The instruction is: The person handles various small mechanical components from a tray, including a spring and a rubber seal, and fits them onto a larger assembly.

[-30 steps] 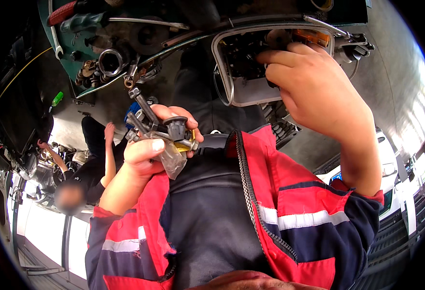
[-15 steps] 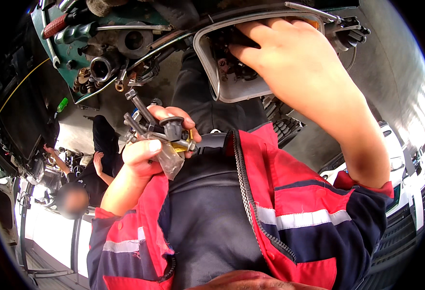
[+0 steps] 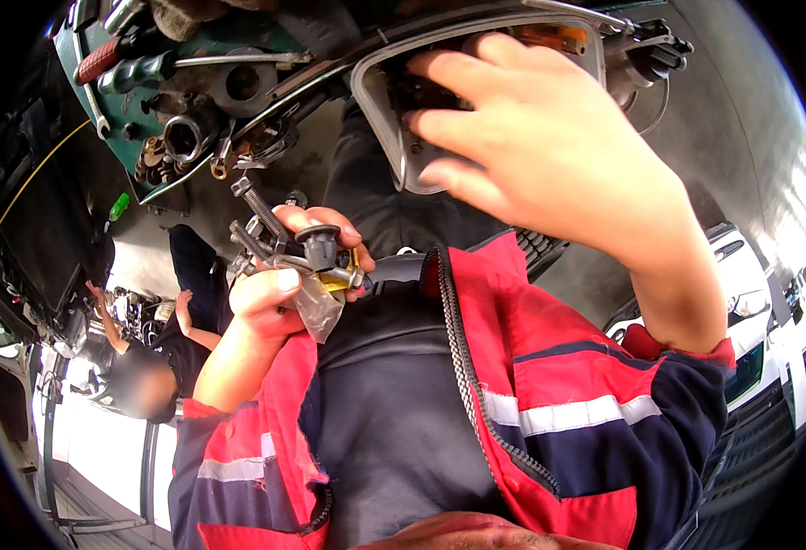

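Bolts [image 3: 257,203]: several, grey metal, bunched in the left hand [image 3: 263,307], their threaded shanks and chunky heads jutting out at odd angles.
Left hand: thumb and fingers wrapped around the bunch, gripping along with it a smooth black flanged plug [image 3: 318,247] and a crinkled clear bag [image 3: 318,310].
Right hand [image 3: 531,128]: over and partly inside the tub [image 3: 383,133], fingers spread, thumb well apart; whether a fingertip touches anything in there, I can't tell.
Step in hand: searching through the tub, by the look of it from here.
Next move: lifting a small part would call for thumb and fingertips to meet, I'd judge, with a firm left grip.
Tub: pale, smooth, round-cornered; small dark parts and an orange piece [image 3: 559,38] inside.
Bench [image 3: 119,115]: grimy green top with a hollow metal socket [image 3: 185,137] and a green-handled screwdriver [image 3: 137,73].
Farther off: green bottle [image 3: 120,206] on the floor, a co-worker [image 3: 178,362] in dark clothes.
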The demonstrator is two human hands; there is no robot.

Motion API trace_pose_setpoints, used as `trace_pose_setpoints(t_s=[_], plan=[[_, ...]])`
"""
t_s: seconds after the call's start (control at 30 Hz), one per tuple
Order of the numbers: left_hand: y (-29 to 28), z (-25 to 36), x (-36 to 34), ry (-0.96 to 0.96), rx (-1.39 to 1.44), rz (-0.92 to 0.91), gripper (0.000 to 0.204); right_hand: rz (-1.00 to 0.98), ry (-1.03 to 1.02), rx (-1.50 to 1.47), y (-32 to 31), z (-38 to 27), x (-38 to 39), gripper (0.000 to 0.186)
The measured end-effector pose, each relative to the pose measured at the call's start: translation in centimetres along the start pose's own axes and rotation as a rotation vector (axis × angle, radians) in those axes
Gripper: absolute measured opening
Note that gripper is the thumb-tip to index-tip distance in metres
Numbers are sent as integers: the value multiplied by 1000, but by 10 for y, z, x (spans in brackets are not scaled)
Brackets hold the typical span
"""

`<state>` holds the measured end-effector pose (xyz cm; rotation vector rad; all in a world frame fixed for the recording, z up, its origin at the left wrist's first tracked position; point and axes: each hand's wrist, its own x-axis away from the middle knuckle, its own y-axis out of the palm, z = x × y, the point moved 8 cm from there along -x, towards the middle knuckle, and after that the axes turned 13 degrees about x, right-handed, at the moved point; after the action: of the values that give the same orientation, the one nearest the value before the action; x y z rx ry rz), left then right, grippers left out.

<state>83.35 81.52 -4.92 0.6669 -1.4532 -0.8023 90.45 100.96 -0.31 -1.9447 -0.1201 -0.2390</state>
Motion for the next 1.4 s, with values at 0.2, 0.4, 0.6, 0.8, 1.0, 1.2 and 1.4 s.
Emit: trace_pose_setpoints(t_s=[0.2, 0.4, 0.6, 0.8, 1.0, 1.2, 1.4], plan=[[3, -3, -2, -8, -24, -41, 45, 48, 44, 92, 16, 0, -1, 33], [2, -2, -2, -1, -10, -59, 46, 61, 136, 185, 1, 3, 2, 31], [6, 0, -4, -7, -12, -49, 46, 135, 67, 57, -23, 9, 11, 33], [31, -1, -12, 29, -86, -58, 50, 476, 187, -416, -44, 27, 65, 34], [34, 6, -57, -40, -99, 69, 48, 748, 467, -1508, 35, 5, 36, 44], [61, 11, -57, 12, -140, 83, 35, 518, 243, -889, 1, -34, 5, 96], [78, 12, -64, 22, -199, 6, 29, 552, 348, -726, -12, -35, -1, 82]])
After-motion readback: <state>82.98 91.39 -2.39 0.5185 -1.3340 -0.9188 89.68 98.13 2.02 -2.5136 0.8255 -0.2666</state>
